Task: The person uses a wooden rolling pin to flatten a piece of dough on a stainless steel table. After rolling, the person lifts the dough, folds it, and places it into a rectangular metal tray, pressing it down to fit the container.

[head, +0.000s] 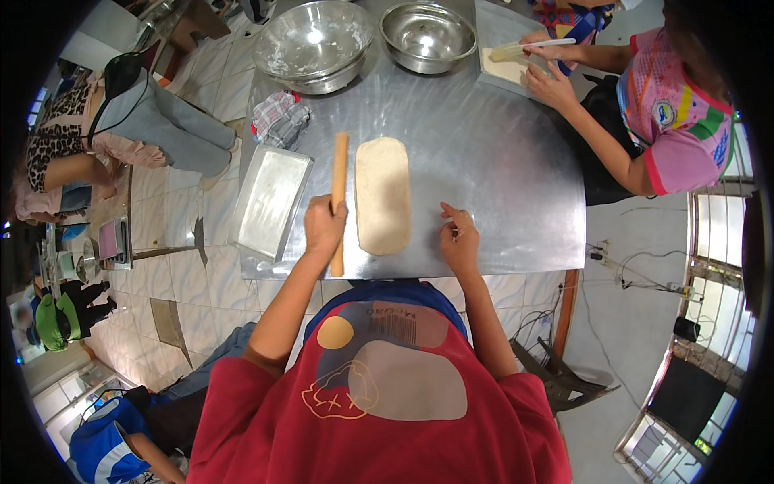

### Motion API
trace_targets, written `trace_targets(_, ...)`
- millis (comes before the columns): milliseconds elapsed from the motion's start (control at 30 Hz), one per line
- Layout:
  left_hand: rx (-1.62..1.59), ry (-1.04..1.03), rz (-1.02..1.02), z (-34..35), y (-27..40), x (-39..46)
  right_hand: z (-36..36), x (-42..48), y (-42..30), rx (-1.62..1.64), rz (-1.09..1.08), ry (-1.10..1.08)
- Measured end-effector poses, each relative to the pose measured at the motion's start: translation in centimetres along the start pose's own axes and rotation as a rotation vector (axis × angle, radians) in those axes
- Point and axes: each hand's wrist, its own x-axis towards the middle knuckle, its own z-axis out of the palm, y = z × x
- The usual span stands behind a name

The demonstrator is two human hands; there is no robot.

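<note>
A flattened oblong sheet of dough (383, 195) lies lengthwise before me on the steel table (496, 181). To its left, my left hand (325, 225) is closed around the middle of a wooden rolling pin (340, 163), which points away from me alongside the dough without overlapping it. On the dough's other side, my right hand (460, 235) hovers near the table with its fingers partly bent and apart, holding nothing that I can see. A rectangular metal baking pan (275, 202) rests left of the rolling pin.
Crumpled checked cloths (281, 119) lie beyond the pan. Large steel bowls (314, 42) and a smaller steel bowl (427, 36) stand at the far side. At the far right, a co-worker's hands (553, 88) hold a pastry brush (532, 48) over a dough-filled pan (505, 66).
</note>
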Motion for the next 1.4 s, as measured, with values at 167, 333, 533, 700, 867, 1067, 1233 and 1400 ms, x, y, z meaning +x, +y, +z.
trace_targets(167,-0.063,-0.04,-0.001,1.3,0.2,-0.3,-0.3,0.1,0.1,-0.041,-0.019,-0.004)
trace_targets(333,0.006,-0.161,-0.1,-0.9,1.7,-0.1,-0.3,-0.5,-0.1,-0.035,-0.04,-0.004)
trace_targets(533,-0.083,-0.162,-0.026,0.8,-0.1,-0.4,0.0,-1.4,0.0,-0.028,-0.041,-0.003)
trace_targets(700,-0.015,0.055,0.086,0.9,-3.3,-0.7,-0.4,-2.0,-1.1,-0.026,0.008,-0.035)
trace_targets(867,-0.066,-0.01,-0.01,1.1,-3.0,-0.9,-0.6,-2.9,-0.5,-0.056,-0.001,-0.014)
trace_targets(1067,-0.124,-0.215,-0.123,0.1,-0.8,0.0,0.1,-3.4,-1.3,-0.033,-0.005,-0.02)
trace_targets(1233,-0.079,-0.129,-0.163,-1.9,-2.8,3.1,-0.2,-1.3,-1.6,-0.074,-0.083,-0.004)
trace_targets(1400,-0.307,-0.004,-0.26,-1.9,-1.3,4.7,0.7,3.9,-5.2,-0.11,-0.239,-0.062)
